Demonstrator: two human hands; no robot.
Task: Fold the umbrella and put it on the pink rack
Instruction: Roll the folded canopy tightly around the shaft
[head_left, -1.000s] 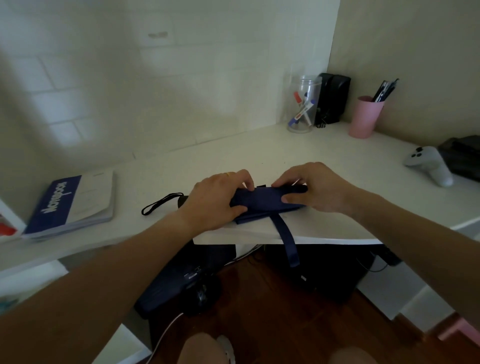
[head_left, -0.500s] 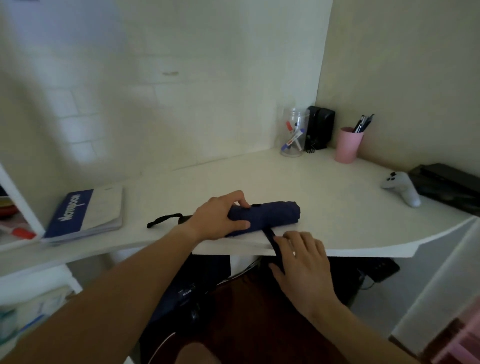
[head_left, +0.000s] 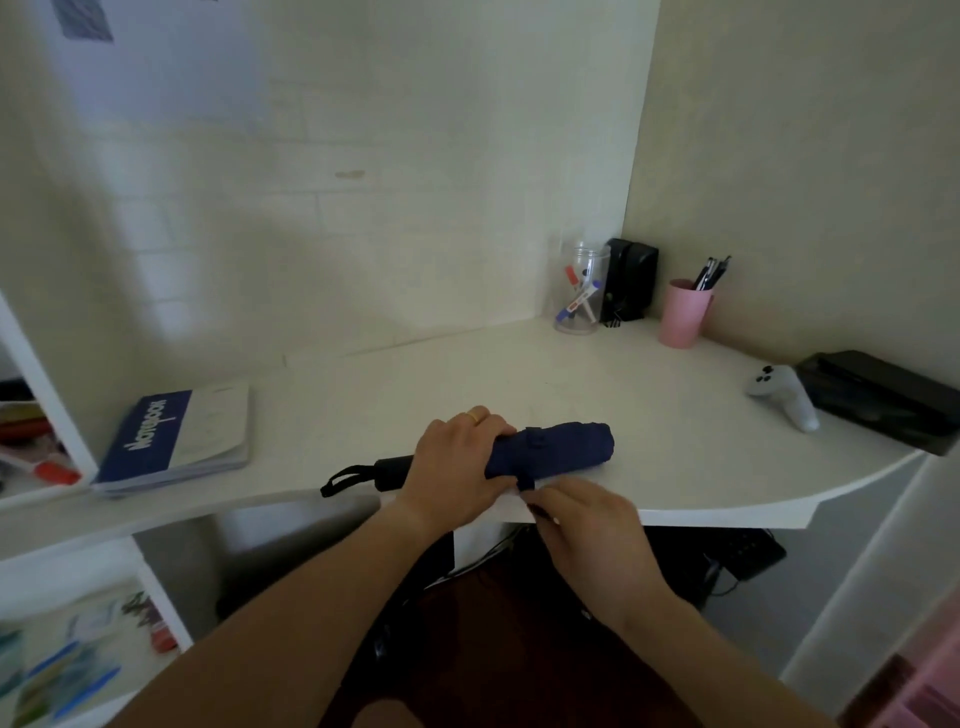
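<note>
On counter edge, under left hand: rolled navy folding umbrella, gripped round its middle; right hand, just below, pinches its closure strap; notebook far left

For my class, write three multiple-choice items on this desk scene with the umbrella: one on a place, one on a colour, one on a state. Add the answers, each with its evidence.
1. Where does the umbrella lie?
A. On the floor
B. At the front edge of the white desk
C. Inside the pink cup

2. What colour is the umbrella's canopy?
A. Navy blue
B. Red
C. Yellow

3. What is the right hand doing?
A. Resting flat on the notebook
B. Holding the game controller
C. Pinching the umbrella's strap

Answers:
1 B: the rolled umbrella rests on the desk near its front edge, with the left hand gripping it.
2 A: the rolled fabric is dark blue.
3 C: its fingers close on the strap hanging at the desk edge.
</note>
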